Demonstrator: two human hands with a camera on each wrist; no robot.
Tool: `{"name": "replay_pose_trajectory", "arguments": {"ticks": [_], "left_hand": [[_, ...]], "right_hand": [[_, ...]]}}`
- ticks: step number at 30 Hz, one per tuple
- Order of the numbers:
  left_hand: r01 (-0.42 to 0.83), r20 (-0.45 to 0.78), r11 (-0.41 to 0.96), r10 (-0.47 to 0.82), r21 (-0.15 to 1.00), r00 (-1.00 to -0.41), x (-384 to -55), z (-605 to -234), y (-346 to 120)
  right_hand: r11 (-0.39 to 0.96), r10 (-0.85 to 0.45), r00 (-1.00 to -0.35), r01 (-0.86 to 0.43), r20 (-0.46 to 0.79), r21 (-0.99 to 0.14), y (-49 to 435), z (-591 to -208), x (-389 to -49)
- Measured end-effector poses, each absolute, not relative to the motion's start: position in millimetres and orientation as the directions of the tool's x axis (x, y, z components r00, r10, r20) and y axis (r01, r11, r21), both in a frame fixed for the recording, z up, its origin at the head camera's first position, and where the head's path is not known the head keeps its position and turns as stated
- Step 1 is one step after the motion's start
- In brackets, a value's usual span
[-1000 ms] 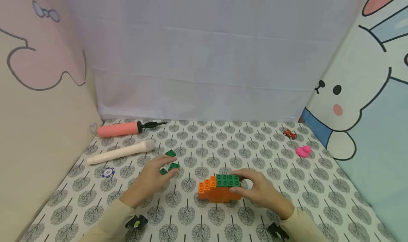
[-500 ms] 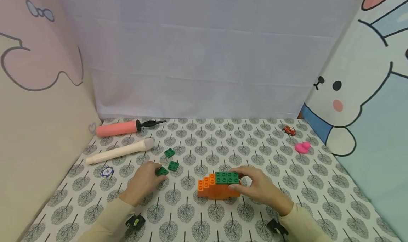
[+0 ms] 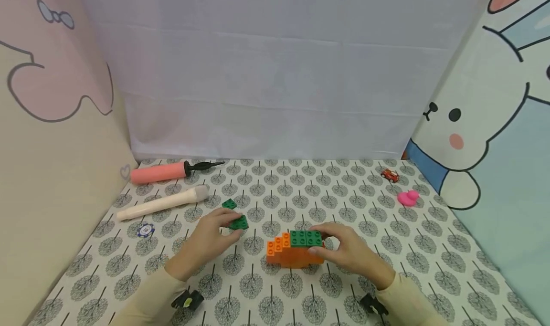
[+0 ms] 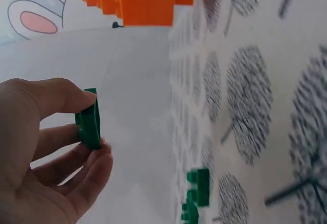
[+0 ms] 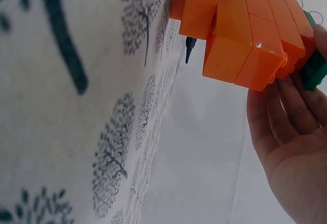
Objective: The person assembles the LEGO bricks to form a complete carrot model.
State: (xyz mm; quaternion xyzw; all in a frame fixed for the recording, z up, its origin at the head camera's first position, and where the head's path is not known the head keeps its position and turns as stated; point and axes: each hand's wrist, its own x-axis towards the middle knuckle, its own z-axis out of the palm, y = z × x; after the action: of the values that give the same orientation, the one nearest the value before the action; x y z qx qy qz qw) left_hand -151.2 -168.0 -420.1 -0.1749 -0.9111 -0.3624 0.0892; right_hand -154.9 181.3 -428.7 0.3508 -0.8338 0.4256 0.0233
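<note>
My left hand point(image 3: 206, 235) is raised over the cloth, left of the orange brick build. It pinches a flat green toy brick point(image 4: 91, 119) between thumb and fingertips, studs toward the palm. Two more green bricks lie on the cloth by that hand, the farther one point(image 3: 229, 204) beyond its fingers and another point(image 4: 198, 187) seen in the left wrist view. At the middle front stands the stepped orange build point(image 3: 294, 258), with green bricks point(image 3: 298, 238) across its top right. My right hand point(image 3: 348, 252) grips its right end, thumb in front and fingers behind.
A pink hand pump point(image 3: 159, 173) and a cream stick-shaped thing point(image 3: 161, 206) lie at the left. Near them is a blue-and-white poker chip point(image 3: 145, 230). A red toy car point(image 3: 390, 175) and a pink rubber duck point(image 3: 408, 198) stand back right. Fabric walls enclose the table.
My left hand reached the nearest loose green brick, took hold of it and lifted it to the right, toward the build. My right hand stays on the orange build.
</note>
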Motion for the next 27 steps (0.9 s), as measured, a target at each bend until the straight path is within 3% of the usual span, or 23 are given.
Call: {"name": "replay_pose_trajectory", "arguments": {"ticks": [5, 10, 27], "left_hand": [[0.560, 0.424, 0.544, 0.366, 0.625, -0.828, -145, -408, -141], [0.662, 0.481, 0.440, 0.460, 0.607, -0.747, -144, -407, -122], [0.707, 0.445, 0.367, 0.580, 0.604, -0.682, -149, -408, -110]], "right_hand": [[0.374, -0.571, -0.747, -0.605, 0.340, -0.703, 181, -431, -155], [0.365, -0.570, -0.749, -0.599, 0.338, -0.712, 181, -431, -155], [0.333, -0.591, -0.708, -0.651, 0.387, -0.683, 179, -426, -155]]}}
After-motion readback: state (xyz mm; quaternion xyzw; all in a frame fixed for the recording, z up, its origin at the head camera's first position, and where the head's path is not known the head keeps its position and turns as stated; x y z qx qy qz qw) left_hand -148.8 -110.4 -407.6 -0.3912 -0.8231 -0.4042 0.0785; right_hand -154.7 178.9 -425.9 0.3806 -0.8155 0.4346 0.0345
